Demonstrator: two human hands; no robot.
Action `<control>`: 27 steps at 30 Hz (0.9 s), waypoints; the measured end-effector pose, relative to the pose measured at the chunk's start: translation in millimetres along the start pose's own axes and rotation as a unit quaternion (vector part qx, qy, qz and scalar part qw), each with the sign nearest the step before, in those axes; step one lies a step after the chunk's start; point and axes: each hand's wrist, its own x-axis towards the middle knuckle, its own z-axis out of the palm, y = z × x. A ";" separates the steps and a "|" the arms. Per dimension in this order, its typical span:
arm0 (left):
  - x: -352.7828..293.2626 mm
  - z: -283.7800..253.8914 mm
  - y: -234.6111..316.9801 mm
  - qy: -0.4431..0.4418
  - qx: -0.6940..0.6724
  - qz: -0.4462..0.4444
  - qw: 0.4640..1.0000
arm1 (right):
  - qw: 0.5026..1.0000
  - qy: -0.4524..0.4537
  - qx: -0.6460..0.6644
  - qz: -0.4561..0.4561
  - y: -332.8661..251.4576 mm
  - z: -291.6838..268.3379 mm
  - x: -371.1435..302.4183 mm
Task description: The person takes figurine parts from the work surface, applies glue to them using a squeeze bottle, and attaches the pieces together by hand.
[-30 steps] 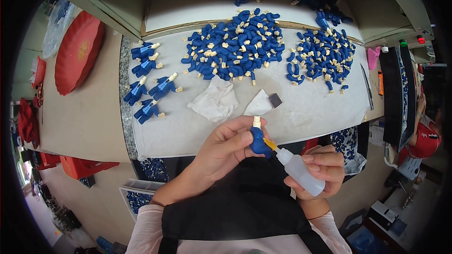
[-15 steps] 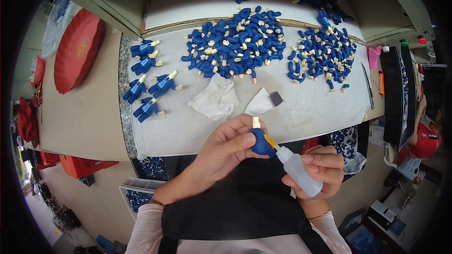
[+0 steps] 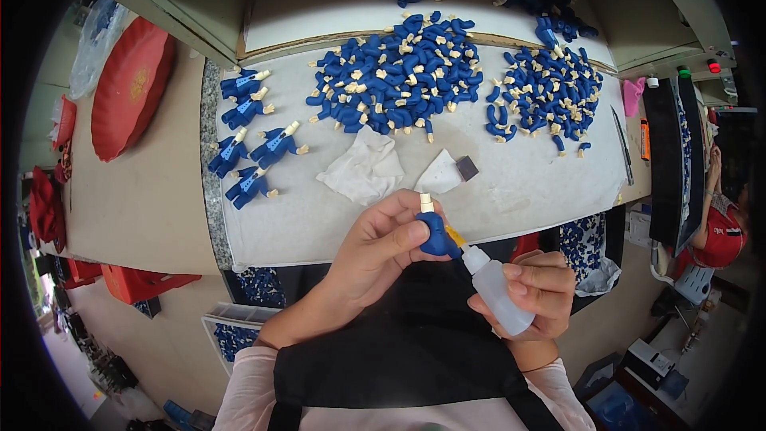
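Observation:
Between the thumb and fingers of my left hand is a blue doll body with a cream neck peg pointing up and away from me. My right hand is closed round a translucent white squeeze bottle. The bottle's yellow-orange tip meets the right side of the blue body, or nearly so; I cannot tell if it touches. Beyond my hands lie a crumpled white cloth, a folded white piece and a small dark block.
Heaped blue arms with cream hands form a large pile and a smaller pile. Several blue figures lie at the table's left. A red scalloped tray stands further left. At right, a person in red sits.
Both hands have shifted slightly left with the doll body and the bottle. The body is turned a little, its neck peg leaning more to the left.

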 end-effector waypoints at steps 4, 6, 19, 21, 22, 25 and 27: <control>0.5 -0.9 0.2 -0.003 0.024 0.014 1.000 | 1.000 -0.002 -0.001 0.010 -1.7 -0.9 -0.1; 0.4 -0.2 -0.6 -0.002 0.029 0.023 0.999 | 1.000 -0.001 0.002 0.015 -2.6 -1.2 0.1; 2.1 0.6 -0.4 -0.007 0.048 0.058 0.997 | 0.999 -0.007 -0.004 0.031 -4.1 -2.6 3.6; 2.0 0.8 -0.2 -0.008 0.046 0.054 0.997 | 0.999 -0.004 0.000 0.039 -4.1 -2.4 3.7; 2.1 0.8 -0.1 -0.010 0.043 0.049 0.998 | 0.999 -0.001 0.008 0.043 -3.7 -2.3 3.9; 3.0 0.0 -0.9 -0.041 0.008 0.026 0.999 | 0.998 0.000 0.021 0.052 -3.2 -3.6 4.2; 2.8 0.2 -0.9 -0.044 0.003 0.010 0.999 | 0.998 -0.001 0.026 0.056 -3.2 -3.9 4.4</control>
